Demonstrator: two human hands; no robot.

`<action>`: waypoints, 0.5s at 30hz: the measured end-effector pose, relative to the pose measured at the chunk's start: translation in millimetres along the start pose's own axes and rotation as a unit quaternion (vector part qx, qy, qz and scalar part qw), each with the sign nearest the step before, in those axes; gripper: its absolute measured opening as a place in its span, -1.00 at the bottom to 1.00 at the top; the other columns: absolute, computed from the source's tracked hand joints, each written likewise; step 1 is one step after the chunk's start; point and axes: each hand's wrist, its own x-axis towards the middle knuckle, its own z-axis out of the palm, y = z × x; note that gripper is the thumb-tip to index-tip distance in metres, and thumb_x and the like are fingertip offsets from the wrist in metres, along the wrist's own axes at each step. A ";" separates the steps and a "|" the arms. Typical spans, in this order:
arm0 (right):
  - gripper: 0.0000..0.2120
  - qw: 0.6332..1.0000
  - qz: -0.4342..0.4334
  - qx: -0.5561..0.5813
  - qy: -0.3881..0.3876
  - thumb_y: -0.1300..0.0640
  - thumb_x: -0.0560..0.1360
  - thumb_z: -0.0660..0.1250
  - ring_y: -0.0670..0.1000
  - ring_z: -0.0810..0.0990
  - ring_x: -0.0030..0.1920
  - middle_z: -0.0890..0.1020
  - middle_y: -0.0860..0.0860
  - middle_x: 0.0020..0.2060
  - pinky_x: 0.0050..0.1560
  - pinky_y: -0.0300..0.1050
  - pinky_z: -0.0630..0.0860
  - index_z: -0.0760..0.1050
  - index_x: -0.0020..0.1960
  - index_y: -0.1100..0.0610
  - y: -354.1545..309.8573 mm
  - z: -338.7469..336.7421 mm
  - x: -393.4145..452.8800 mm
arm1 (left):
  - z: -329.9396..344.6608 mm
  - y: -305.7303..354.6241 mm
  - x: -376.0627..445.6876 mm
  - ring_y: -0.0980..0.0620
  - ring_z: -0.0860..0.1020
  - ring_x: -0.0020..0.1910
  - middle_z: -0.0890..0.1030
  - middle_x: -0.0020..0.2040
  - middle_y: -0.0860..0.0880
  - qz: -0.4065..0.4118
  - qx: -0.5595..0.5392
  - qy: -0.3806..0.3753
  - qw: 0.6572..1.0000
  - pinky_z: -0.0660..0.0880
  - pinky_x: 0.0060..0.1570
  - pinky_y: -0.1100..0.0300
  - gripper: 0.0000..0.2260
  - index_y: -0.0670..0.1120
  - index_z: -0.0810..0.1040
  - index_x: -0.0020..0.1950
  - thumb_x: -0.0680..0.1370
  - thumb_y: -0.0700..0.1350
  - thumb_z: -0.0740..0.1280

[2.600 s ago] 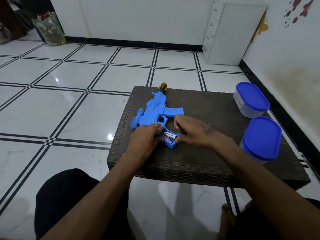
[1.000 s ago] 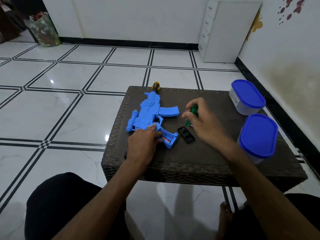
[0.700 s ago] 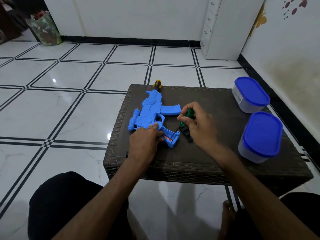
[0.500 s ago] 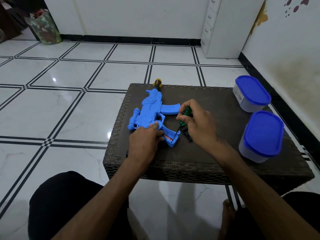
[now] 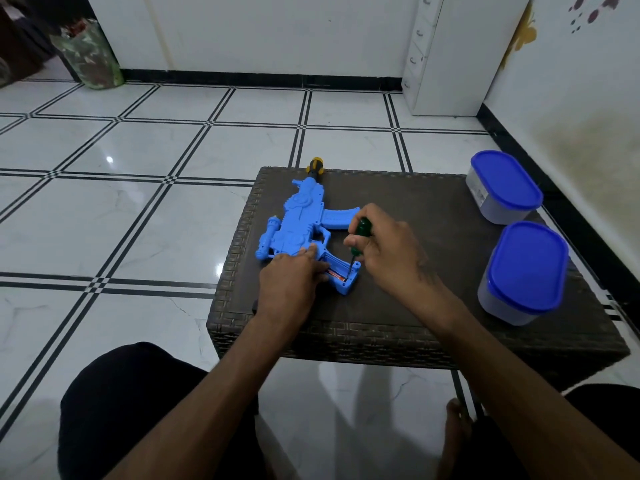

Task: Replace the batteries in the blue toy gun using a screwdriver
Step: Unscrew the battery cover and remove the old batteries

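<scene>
The blue toy gun (image 5: 301,223) lies flat on the dark woven table (image 5: 415,209), muzzle pointing away from me. Its grip compartment stands open, and a battery (image 5: 335,272) with a red label shows inside. My left hand (image 5: 289,284) presses down on the gun's grip and holds it still. My right hand (image 5: 388,251) is closed around a green-handled screwdriver (image 5: 360,233), whose tip rests inside the open compartment at the grip's end. The black battery cover is hidden behind my right hand.
Two lidded containers with blue tops stand on the table's right side, one far (image 5: 502,185) and one near (image 5: 524,271). A white drawer cabinet (image 5: 446,53) stands against the back wall. My knees and a bare foot (image 5: 457,431) sit below the table's front edge.
My right hand left the battery compartment, picked up the green screwdriver from the table's middle, and brought its tip down into the open grip. My left hand stayed on the gun.
</scene>
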 end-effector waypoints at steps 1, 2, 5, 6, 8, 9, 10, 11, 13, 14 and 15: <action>-0.84 1.000 0.005 0.019 0.020 0.18 0.55 0.35 0.06 0.66 -0.22 0.63 0.02 -0.26 -0.22 0.17 0.63 0.41 -0.07 -0.03 3.4 1.9 -3.9 | 0.2 -0.4 0.2 -0.06 0.51 0.25 0.54 0.34 0.05 0.000 0.003 -0.001 1.000 0.48 0.12 0.06 -0.62 0.13 0.47 0.40 0.59 0.11 0.27; -0.85 0.999 0.004 0.029 0.038 0.19 0.55 0.36 0.06 0.67 -0.22 0.63 0.01 -0.26 -0.22 0.17 0.63 0.42 -0.06 -0.02 5.6 4.3 -8.2 | 0.5 -0.4 0.7 -0.06 0.50 0.25 0.53 0.35 0.06 -0.001 0.006 -0.003 1.000 0.48 0.12 0.06 -0.62 0.14 0.46 0.41 0.59 0.11 0.26; -0.90 0.996 -0.015 0.043 0.081 0.22 0.54 0.35 0.03 0.65 -0.23 0.65 0.00 -0.26 -0.22 0.12 0.59 0.45 -0.04 0.07 4.6 13.0 -16.3 | 1.1 -0.9 0.6 -0.07 0.49 0.26 0.51 0.37 0.07 -0.002 0.012 -0.010 1.000 0.48 0.12 0.06 -0.62 0.14 0.44 0.42 0.59 0.11 0.26; -0.90 0.995 -0.019 0.047 0.091 0.22 0.54 0.35 0.03 0.64 -0.25 0.64 0.01 -0.27 -0.23 0.11 0.57 0.45 -0.05 0.08 3.7 14.8 -17.4 | 1.2 -0.8 0.8 -0.07 0.49 0.26 0.51 0.37 0.06 0.000 0.011 -0.010 1.000 0.48 0.12 0.06 -0.62 0.14 0.44 0.42 0.60 0.10 0.26; -0.91 0.993 -0.024 0.051 0.099 0.22 0.54 0.35 0.01 0.62 -0.28 0.64 0.01 -0.30 -0.25 0.09 0.55 0.46 -0.06 0.09 2.1 17.2 -18.4 | 1.7 -1.0 0.9 -0.07 0.49 0.26 0.52 0.36 0.06 0.000 0.010 -0.009 1.000 0.47 0.14 0.06 -0.62 0.12 0.44 0.42 0.60 0.09 0.25; -0.92 0.993 -0.027 0.054 0.099 0.23 0.54 0.35 0.00 0.62 -0.29 0.64 0.00 -0.31 -0.25 0.09 0.55 0.46 -0.06 0.10 1.9 17.3 -19.0 | 1.9 -1.0 1.0 -0.07 0.49 0.26 0.52 0.36 0.06 0.000 0.012 -0.010 1.000 0.47 0.15 0.06 -0.61 0.12 0.43 0.43 0.60 0.09 0.25; -0.92 0.993 -0.031 0.055 0.096 0.24 0.54 0.35 0.00 0.62 -0.29 0.64 0.00 -0.31 -0.25 0.09 0.55 0.47 -0.06 0.11 1.8 16.7 -19.4 | 2.0 -0.7 1.3 -0.07 0.49 0.27 0.52 0.36 0.06 0.000 0.014 -0.010 1.000 0.46 0.16 0.05 -0.60 0.12 0.42 0.44 0.60 0.09 0.25; -0.92 0.994 -0.037 0.055 0.089 0.25 0.54 0.35 0.00 0.63 -0.27 0.64 0.00 -0.30 -0.24 0.10 0.55 0.47 -0.06 0.11 1.3 15.8 -19.8 | 2.3 -0.8 1.2 -0.07 0.49 0.27 0.52 0.36 0.06 0.000 0.015 -0.009 1.000 0.46 0.16 0.05 -0.60 0.12 0.42 0.44 0.60 0.10 0.25; -0.89 0.996 -0.045 0.056 0.059 0.26 0.54 0.35 0.04 0.66 -0.21 0.65 0.01 -0.25 -0.21 0.13 0.58 0.47 -0.05 0.08 2.2 13.9 -17.7 | 3.3 -1.0 1.3 -0.08 0.49 0.26 0.51 0.37 0.05 0.000 0.019 -0.007 1.000 0.46 0.14 0.06 -0.60 0.13 0.41 0.44 0.60 0.10 0.25; -0.87 0.996 -0.045 0.058 0.040 0.25 0.53 0.35 0.04 0.67 -0.17 0.67 0.01 -0.21 -0.18 0.15 0.60 0.47 -0.05 0.04 3.1 12.2 -15.1 | 3.7 -1.1 1.5 -0.09 0.49 0.25 0.51 0.37 0.05 0.000 0.019 -0.008 1.000 0.46 0.13 0.05 -0.60 0.12 0.41 0.45 0.60 0.10 0.25; -0.85 0.997 -0.044 0.063 0.024 0.23 0.53 0.36 0.03 0.68 -0.13 0.68 -0.01 -0.18 -0.14 0.16 0.62 0.47 -0.05 -0.01 4.6 10.0 -11.9 | 4.1 -1.2 1.8 -0.09 0.49 0.25 0.51 0.37 0.04 -0.001 0.019 -0.009 1.000 0.47 0.13 0.05 -0.59 0.12 0.41 0.45 0.60 0.10 0.25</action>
